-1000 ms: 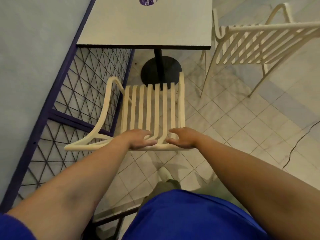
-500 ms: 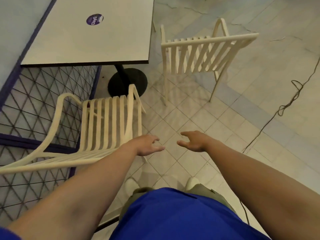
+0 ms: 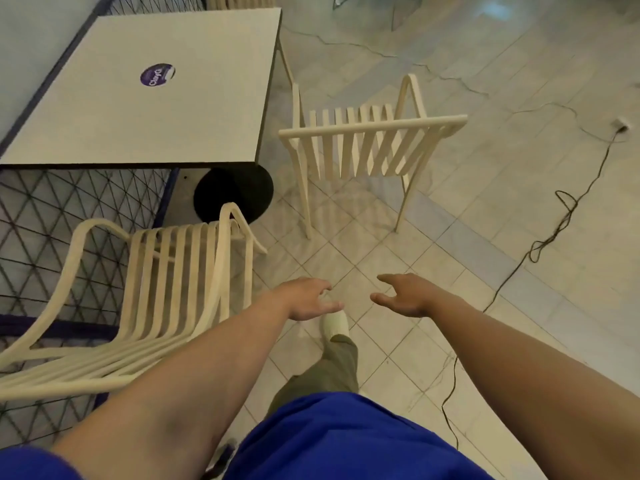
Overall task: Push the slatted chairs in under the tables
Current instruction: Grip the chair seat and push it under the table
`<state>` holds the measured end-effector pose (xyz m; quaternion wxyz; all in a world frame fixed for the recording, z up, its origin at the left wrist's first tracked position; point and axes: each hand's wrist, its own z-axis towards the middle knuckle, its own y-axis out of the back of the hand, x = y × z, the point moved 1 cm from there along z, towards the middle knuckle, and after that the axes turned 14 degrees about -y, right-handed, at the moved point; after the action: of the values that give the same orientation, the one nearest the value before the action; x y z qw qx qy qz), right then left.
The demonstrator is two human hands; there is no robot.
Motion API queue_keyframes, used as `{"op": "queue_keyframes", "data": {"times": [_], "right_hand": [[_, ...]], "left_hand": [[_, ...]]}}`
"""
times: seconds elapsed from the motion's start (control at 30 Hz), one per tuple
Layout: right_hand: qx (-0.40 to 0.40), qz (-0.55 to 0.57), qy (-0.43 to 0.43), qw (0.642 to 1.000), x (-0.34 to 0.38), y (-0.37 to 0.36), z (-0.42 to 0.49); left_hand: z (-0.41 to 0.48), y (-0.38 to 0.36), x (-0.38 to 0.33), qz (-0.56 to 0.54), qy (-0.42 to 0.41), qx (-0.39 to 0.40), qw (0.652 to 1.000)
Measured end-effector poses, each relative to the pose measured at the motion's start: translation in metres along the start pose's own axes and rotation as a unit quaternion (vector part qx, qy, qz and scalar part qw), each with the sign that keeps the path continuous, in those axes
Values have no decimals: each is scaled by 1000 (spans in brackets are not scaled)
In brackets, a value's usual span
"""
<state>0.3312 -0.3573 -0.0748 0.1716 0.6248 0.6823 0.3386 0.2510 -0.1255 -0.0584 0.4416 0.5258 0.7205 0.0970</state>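
A cream slatted chair (image 3: 162, 285) stands at the lower left, its seat facing the grey square table (image 3: 152, 95) and only partly under it. A second cream slatted chair (image 3: 367, 147) stands at the table's right side, out on the tiles, its back towards me. My left hand (image 3: 308, 299) hovers open over the floor just right of the near chair, touching nothing. My right hand (image 3: 405, 296) is open too, a little to the right, palm turned inward. Both hands are empty and point towards the second chair.
A purple-framed wire mesh fence (image 3: 52, 216) runs along the left beside the near chair. The table's black round base (image 3: 235, 195) sits on the tiled floor. A dark cable (image 3: 540, 244) trails across the tiles on the right. My shoe (image 3: 334, 322) steps forward between my hands.
My hands have let go of the near chair's back and moved right, off it. The view has swung right and forward, bringing the second chair closer to the middle.
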Motion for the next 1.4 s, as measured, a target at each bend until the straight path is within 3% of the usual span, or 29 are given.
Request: {"op": "queue_keyframes", "data": {"times": [0.53,0.8,0.97,1.17,1.4], "right_hand": [[-59,7,19,998,9,186,145],[-205,-17,112,972,23,274,215],[-167,-74,130,975,20,319,275],[-58,-121,145,980,7,336,332],[30,-120,103,987,-6,324,367]], "left_hand": [[150,202,18,44,-30,-55,997],[211,284,24,89,-53,-162,981],[255,308,31,107,-14,-174,979],[296,311,48,120,78,-79,987],[324,318,70,122,91,-10,988]]}}
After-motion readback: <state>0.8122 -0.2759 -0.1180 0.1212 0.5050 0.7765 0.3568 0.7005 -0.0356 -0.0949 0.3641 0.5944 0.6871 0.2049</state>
